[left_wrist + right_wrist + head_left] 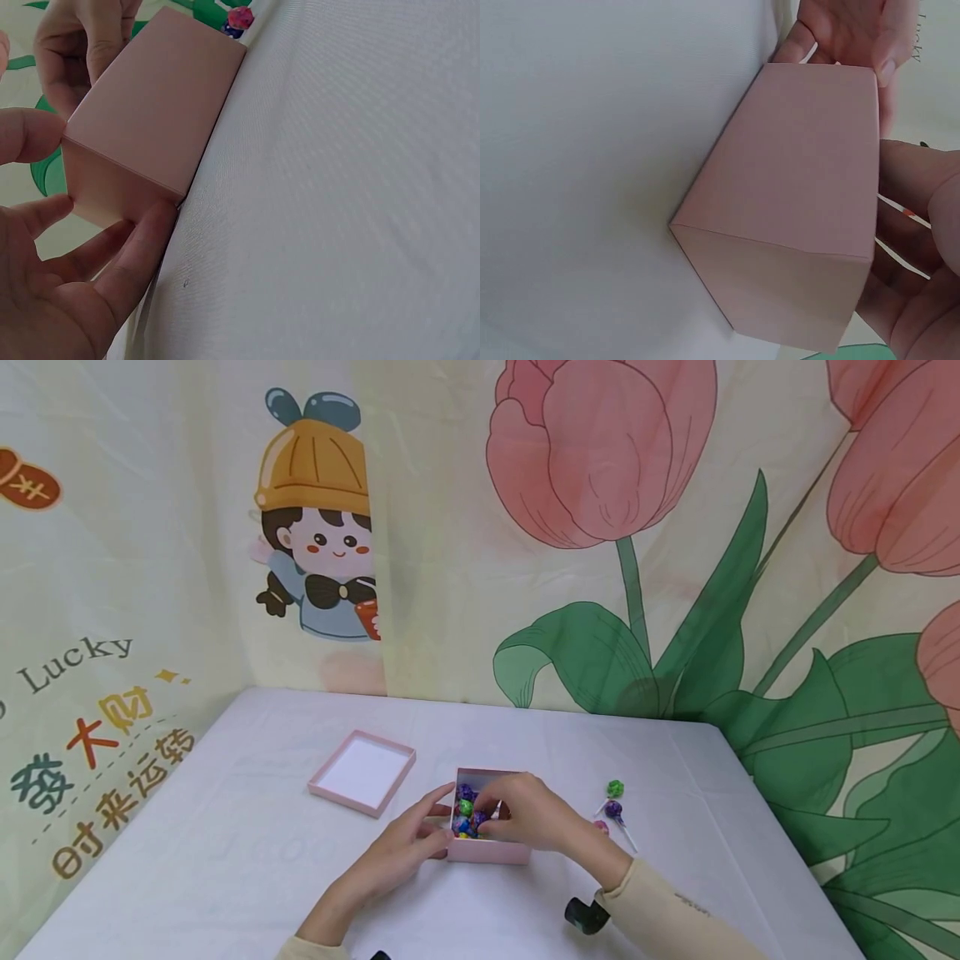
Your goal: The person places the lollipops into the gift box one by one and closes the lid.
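A pink box (489, 852) stands open on the table, with several lollipops (466, 807) in shiny blue, purple and green wrappers inside. My left hand (407, 837) rests against the box's left side. In the left wrist view its fingertips touch the side wall (112, 184) and the thumb lies at the top corner. From above the right rim, my right hand (528, 810) reaches into the box, thumb and fingers bent down among the lollipops. The box wall hides its fingertips in the right wrist view, so I cannot tell whether they pinch a lollipop.
Left of the box lies its pink-edged lid (362, 774), white inside facing up. To the right are a green lollipop (615, 788), a purple lollipop (614, 811) and a pink one (601, 827), partly behind the right wrist. A printed curtain hangs behind the white table.
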Tool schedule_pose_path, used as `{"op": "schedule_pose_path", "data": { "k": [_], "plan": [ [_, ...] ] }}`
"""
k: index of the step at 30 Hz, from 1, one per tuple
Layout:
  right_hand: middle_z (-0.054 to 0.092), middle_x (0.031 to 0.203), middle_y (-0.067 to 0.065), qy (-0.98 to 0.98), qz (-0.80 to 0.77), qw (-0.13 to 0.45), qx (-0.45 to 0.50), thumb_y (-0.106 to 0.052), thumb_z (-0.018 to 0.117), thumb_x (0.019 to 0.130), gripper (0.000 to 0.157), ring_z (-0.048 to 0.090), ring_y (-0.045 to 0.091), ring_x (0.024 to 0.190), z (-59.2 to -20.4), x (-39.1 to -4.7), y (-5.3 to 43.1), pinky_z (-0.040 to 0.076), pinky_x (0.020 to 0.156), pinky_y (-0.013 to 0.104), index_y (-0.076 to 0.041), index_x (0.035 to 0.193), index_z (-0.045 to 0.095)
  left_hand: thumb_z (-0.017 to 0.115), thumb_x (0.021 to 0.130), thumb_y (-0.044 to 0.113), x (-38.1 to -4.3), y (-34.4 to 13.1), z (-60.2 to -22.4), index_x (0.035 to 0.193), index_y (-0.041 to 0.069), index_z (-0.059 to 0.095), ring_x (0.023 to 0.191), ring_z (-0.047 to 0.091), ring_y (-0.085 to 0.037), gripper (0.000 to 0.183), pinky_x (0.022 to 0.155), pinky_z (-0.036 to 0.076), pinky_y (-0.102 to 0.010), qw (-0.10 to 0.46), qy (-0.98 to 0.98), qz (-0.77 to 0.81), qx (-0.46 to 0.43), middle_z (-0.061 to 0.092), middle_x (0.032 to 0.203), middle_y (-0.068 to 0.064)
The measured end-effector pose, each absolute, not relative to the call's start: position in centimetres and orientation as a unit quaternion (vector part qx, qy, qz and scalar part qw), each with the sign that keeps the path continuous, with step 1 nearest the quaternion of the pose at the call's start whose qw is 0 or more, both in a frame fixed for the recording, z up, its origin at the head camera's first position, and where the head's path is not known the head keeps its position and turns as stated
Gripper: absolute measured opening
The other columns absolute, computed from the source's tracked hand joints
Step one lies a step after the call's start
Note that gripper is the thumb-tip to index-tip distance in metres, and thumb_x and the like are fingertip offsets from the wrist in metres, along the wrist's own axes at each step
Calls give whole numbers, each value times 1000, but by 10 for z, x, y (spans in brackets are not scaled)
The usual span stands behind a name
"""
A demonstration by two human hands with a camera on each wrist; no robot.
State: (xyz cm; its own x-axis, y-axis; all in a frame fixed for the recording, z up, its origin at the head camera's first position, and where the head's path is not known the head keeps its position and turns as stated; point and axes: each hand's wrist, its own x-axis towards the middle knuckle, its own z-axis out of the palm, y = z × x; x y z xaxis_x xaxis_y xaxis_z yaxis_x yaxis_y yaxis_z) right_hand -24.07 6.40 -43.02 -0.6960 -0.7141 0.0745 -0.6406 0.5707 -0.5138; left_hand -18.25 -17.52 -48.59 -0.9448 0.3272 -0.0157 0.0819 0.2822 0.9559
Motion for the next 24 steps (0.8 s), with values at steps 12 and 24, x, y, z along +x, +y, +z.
{"op": "schedule_pose_path", "data": {
  "k": [12, 24],
  "plan": [
    [77, 97, -6, 889, -227, 87, -389, -15, 86, 92, 14, 63, 1, 78, -440, -245, 59, 55, 72, 12, -14, 105, 82, 63, 103, 22, -183, -173, -487, 168, 20, 32, 116, 66, -26, 72, 92, 63, -35, 106, 801, 578, 114, 49, 154, -26],
    [77, 92, -5, 889, -195, 105, -401, -14, 88, 89, 14, 61, -1, 74, -441, -251, 54, 54, 72, 10, -13, 102, 82, 63, 103, 22, -185, -172, -489, 168, 22, 32, 114, 67, -24, 72, 91, 63, -33, 106, 804, 573, 114, 50, 155, -24]
  ]
}}
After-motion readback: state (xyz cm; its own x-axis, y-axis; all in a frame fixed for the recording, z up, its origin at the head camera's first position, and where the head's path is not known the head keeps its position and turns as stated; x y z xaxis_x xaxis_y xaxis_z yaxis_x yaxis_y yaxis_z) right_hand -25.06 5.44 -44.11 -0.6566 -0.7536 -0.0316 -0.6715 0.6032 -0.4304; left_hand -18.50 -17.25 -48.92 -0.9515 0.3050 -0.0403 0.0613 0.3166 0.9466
